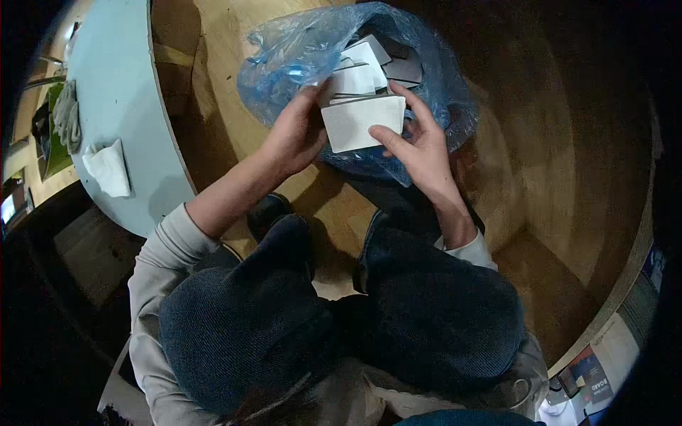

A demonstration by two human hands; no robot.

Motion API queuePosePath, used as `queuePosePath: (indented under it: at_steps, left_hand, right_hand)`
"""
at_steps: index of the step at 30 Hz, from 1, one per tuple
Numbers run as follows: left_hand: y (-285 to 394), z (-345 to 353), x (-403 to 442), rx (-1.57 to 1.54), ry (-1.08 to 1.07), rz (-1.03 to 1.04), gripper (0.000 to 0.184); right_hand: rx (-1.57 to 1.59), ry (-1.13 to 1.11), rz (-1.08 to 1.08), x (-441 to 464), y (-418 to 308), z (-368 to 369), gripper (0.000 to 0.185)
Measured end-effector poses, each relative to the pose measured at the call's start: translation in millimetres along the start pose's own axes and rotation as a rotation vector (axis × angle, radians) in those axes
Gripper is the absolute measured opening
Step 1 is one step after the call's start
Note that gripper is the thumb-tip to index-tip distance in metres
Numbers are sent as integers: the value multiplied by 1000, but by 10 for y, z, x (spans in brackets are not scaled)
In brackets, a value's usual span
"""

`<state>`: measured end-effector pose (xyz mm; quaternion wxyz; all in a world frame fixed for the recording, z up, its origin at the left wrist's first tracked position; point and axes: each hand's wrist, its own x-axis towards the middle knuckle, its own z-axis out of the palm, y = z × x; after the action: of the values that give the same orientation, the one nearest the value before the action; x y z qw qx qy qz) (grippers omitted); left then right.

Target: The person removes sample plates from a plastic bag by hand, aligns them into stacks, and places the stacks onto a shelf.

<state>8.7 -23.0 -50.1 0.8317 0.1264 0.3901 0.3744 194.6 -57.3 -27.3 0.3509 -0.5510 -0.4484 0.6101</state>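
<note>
A white rectangular piece [362,126], flat and card-like, is held over the mouth of a blue plastic bag [284,53]. My right hand [424,145] grips its right side, thumb across the face and fingers at the upper edge. My left hand [297,131] is closed at its left side, with the fingertips partly hidden behind it. Just behind the held piece, dark edges of similar pieces show. More white pieces [360,77] and grey pieces [405,69] lie loosely overlapping inside the open bag.
The bag rests on a wooden surface [220,99] in front of my knees. To the left, a pale blue tabletop [131,64] carries a crumpled white cloth [108,168] and a grey glove [67,117]. A curved-looking wooden panel [561,128] stands at the right.
</note>
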Motion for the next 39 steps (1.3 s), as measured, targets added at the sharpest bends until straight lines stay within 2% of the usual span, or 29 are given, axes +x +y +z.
queuePosePath:
  at_steps: [2, 4, 5, 8, 9, 12, 13, 16, 17, 20, 24, 28, 33, 36, 39]
  left_hand:
    - [26, -4, -1, 40, 20, -3, 55]
    - [73, -1, -18, 125, 60, -7, 55]
    - [87, -8, -28, 123, 65, -8, 55]
    - [105, 28, -6, 275, 161, -109, 59]
    - [105, 83, -12, 275, 153, -113, 59]
    - [59, 276, -81, 264, 20, -162, 54]
    - [26, 282, -75, 267, 18, -163, 54]
    - [-140, 177, -44, 154, -78, 16, 59]
    - [-201, 153, -56, 152, -75, 16, 59]
    - [-370, 96, -100, 238, 224, 174, 53]
    - [-384, 101, -122, 194, 238, 241, 44]
    - [-340, 219, -152, -6, 189, 228, 41]
    - [-334, 231, -158, -84, 171, 223, 38]
    - [-279, 197, -193, -60, 200, 120, 36]
    - [-202, 122, -136, -71, 174, 64, 36]
  right_hand:
    - [-48, -8, 10, -6, -35, -111, 66]
    - [-34, 86, -164, -3, -78, -301, 60]
    - [-32, 82, -161, -14, -139, -377, 60]
    - [144, -90, -229, -62, -373, -598, 58]
    - [141, -83, -228, -49, -388, -577, 58]
    - [-492, -167, -429, 100, -405, -285, 59]
    - [-491, -163, -429, 105, -375, -194, 59]
    - [-287, 195, -378, 112, -116, 86, 62]
    - [-287, 192, -377, 92, -50, 158, 62]
    - [2, 238, -212, 39, 125, 294, 61]
    - [151, 137, -101, 62, 198, 255, 54]
    - [117, 249, -92, 85, 325, 234, 48]
    - [197, 264, -101, 90, 279, 294, 45]
    - [387, 182, 83, 134, 284, 221, 47]
    - [439, 86, 119, 121, 252, 139, 49]
